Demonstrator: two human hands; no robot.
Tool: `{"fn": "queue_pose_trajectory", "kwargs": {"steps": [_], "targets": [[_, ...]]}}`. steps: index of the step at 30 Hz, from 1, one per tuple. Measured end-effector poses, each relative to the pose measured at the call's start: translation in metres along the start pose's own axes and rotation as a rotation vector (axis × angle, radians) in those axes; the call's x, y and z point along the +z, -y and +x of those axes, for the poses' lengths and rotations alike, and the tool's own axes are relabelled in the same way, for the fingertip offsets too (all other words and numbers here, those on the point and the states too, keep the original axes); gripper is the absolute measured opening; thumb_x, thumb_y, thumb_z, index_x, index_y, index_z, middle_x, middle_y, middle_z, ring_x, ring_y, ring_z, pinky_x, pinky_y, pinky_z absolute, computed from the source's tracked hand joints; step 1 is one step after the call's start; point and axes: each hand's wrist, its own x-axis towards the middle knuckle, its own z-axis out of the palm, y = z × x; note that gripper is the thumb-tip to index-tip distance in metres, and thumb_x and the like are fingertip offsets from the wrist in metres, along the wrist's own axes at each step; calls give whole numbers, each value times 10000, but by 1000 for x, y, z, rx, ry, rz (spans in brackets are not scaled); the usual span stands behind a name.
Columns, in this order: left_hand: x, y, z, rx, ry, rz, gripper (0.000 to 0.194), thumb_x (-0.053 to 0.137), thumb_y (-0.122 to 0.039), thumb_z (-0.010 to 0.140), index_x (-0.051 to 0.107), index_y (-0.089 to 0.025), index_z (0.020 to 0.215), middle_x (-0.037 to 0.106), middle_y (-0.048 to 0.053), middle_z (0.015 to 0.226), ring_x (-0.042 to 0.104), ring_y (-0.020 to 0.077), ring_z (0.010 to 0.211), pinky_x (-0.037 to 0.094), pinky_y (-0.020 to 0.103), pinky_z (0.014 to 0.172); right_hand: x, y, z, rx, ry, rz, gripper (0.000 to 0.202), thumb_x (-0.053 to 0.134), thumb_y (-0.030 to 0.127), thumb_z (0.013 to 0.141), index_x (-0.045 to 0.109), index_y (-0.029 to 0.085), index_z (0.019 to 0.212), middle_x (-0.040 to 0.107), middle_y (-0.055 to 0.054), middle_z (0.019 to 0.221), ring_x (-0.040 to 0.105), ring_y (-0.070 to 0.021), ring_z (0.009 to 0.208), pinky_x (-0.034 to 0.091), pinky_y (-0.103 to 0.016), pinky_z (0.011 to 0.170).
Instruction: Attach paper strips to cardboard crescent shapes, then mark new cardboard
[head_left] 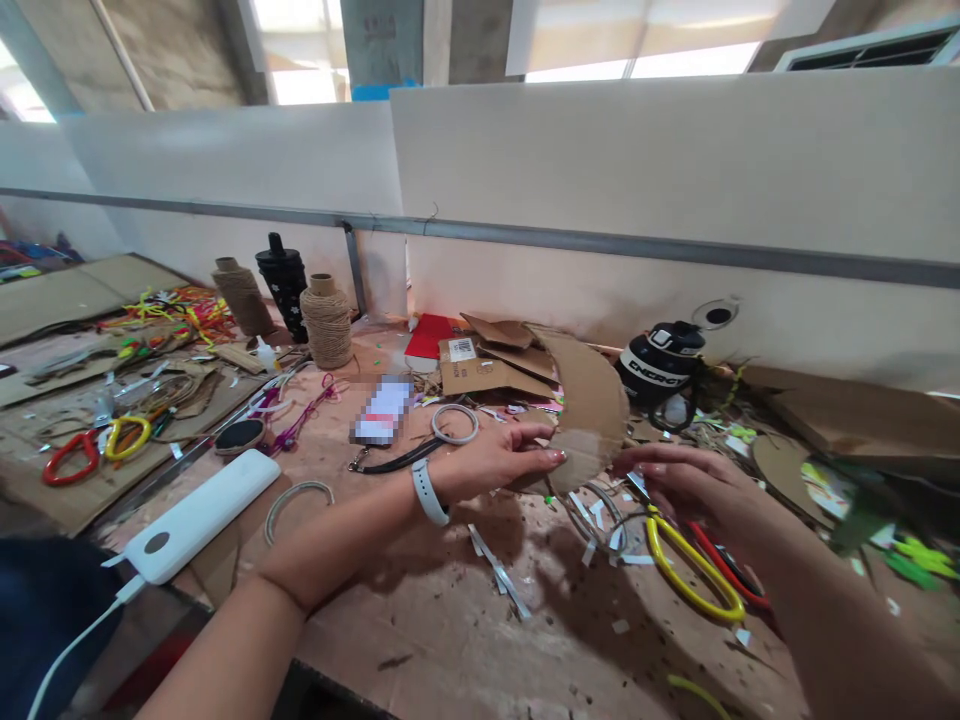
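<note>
My left hand (pixel 517 455) pinches the left edge of a curved, crescent-like piece of brown cardboard (pixel 596 405), raised above the table. At its lower right edge are the fingertips of my right hand (pixel 686 480), which seem to grip it too, though the thumb is hidden. Yellow-handled scissors (pixel 694 575) lie under my right hand, beside a red handle (pixel 724 560). Thin rings (pixel 592 520) and white paper strips (pixel 499 575) lie on the tabletop below the cardboard. A pale ring (pixel 455 424) rests near my left wrist.
Behind stand a black bottle (pixel 660 365), folded cardboard (pixel 499 370), twine spools (pixel 326 325) and a black tumbler (pixel 283 285). To the left are a phone (pixel 382 410), a white power bank (pixel 202 515) with a cable, and red-handled scissors (pixel 71 458). A white partition (pixel 675 160) closes the back.
</note>
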Motion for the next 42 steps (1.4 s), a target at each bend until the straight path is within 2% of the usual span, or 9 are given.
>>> {"fn": "queue_pose_trajectory", "kwargs": {"steps": [6,11,14,17,22,26,30,35,42], "targets": [[3,-3,-4,-39,53,64,430,807,-409,636,663,-161,957,631,27,868,531,103,739,399,235,686,21,4,-4,-108,-154,143,430,822,553,547,681,215,772,495,27,546,387,-81,442,252,-213,383],[3,-12,-8,-69,105,94,353,783,-379,672,677,-165,931,645,34,908,550,116,770,402,226,691,26,11,-9,-116,-118,63,444,784,597,577,662,190,708,439,42,486,348,-76,423,205,-216,372],[1,-13,-7,-79,47,152,260,757,-373,699,658,-159,809,606,-4,748,508,93,657,371,205,604,27,9,-8,-124,-112,43,477,775,620,568,672,181,724,439,47,474,347,-74,423,214,-217,384],[2,-8,-6,-112,17,86,248,753,-353,714,633,-169,828,573,-34,675,499,75,599,373,196,588,32,5,-6,-142,-68,30,458,748,622,610,666,184,715,436,52,471,359,-75,432,252,-217,407],[-2,8,0,-146,66,-109,392,804,-318,678,601,-176,982,638,-3,761,600,100,684,447,221,676,33,3,-6,-188,-54,-42,460,677,640,691,629,185,643,470,39,492,376,-76,449,285,-216,422],[-6,14,3,-84,13,-97,450,813,-292,678,594,-181,1055,673,21,848,625,106,737,471,222,728,19,8,-9,-212,-91,-41,434,697,584,716,680,188,893,633,-7,692,414,-62,445,305,-206,395],[-2,11,2,-68,-45,-123,489,808,-253,683,599,-179,1119,696,69,997,650,137,831,492,238,782,12,15,-14,-212,-40,-16,557,703,586,714,603,197,1099,683,-33,799,512,-83,468,411,-221,444],[3,6,0,-93,-54,-126,517,777,-206,717,569,-187,1190,689,79,1098,662,136,851,501,248,813,15,12,-15,-258,28,-3,430,719,551,720,635,174,908,702,-64,843,613,-134,625,489,-261,594],[5,5,-3,-80,-54,-90,488,743,-189,749,563,-172,1203,676,97,1147,663,154,917,486,270,883,17,2,-11,-313,103,-99,332,636,504,821,642,176,875,659,-32,770,541,-114,596,447,-246,558]]}}
